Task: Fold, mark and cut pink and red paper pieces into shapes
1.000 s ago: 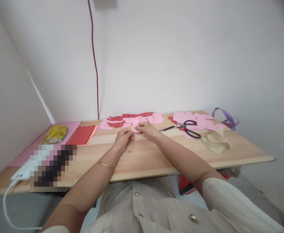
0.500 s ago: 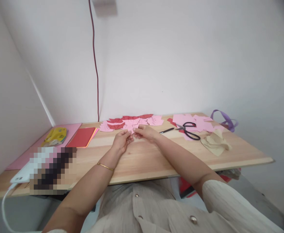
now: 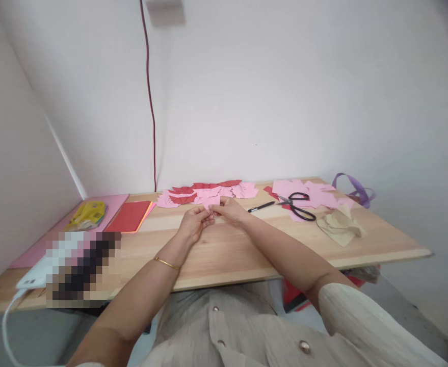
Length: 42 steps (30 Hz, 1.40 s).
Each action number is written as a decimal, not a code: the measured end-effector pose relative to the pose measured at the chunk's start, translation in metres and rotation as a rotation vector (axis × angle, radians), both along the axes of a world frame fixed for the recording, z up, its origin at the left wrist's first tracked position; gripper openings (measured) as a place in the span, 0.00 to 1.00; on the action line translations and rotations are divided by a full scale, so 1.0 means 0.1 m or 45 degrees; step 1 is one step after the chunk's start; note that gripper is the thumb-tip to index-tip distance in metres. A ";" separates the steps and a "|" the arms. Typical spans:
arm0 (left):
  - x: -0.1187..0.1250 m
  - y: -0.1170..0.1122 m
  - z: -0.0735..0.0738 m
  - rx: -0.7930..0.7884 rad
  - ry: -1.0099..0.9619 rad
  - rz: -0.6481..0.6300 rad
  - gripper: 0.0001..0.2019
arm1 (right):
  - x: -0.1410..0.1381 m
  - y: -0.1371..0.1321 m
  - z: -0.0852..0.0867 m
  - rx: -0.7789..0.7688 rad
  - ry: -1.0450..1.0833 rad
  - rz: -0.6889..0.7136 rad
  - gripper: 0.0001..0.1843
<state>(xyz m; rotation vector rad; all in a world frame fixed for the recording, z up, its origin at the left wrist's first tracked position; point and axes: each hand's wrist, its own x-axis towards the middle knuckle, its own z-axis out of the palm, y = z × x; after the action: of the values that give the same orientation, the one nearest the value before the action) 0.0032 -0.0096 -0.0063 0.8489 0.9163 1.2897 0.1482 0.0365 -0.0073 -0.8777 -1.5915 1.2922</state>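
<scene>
a small pink paper piece (image 3: 209, 204) sits low over the table (image 3: 227, 250), pinched at the spot where the two hands meet; most of it is hidden behind the fingertips. the left hand (image 3: 194, 224) has its fingers curled and closed on the piece's near edge, and the right hand (image 3: 229, 210) closes its fingers on it from the other side, so both sets of fingers touch at the paper.

just beyond the fingers lies a row of pink and red cut-outs (image 3: 208, 190), overlapping along the far edge of the table. to the right of the fingers a black pen (image 3: 261, 206) lies flat, and further right black scissors (image 3: 299, 205) rest on loose pink sheets (image 3: 315, 192). past those, well away from the fingers, are a crumpled tan sheet (image 3: 338, 227) and a purple strap (image 3: 356, 188) at the table's corner.

to the left of the fingers a red card stack (image 3: 129, 215) lies flat, then a yellow packet (image 3: 86, 214) on a big pink sheet (image 3: 48, 239). a gold bangle (image 3: 166, 262) circles the left wrist.
</scene>
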 end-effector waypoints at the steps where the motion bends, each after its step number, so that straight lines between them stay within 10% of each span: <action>1: 0.00 0.00 0.00 -0.010 0.009 0.002 0.09 | 0.00 0.00 0.00 0.038 -0.020 -0.008 0.12; 26: -0.05 0.03 0.01 0.034 0.125 0.088 0.17 | 0.06 -0.02 0.13 0.260 -0.350 -0.001 0.14; 42: -0.01 0.02 0.00 0.204 0.285 0.065 0.17 | 0.05 -0.02 0.12 0.144 -0.103 0.009 0.13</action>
<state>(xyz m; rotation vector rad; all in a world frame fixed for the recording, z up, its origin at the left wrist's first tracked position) 0.0018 -0.0073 -0.0064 1.1183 1.0253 1.3441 0.1530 0.0346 0.0045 -0.8636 -1.7146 1.1728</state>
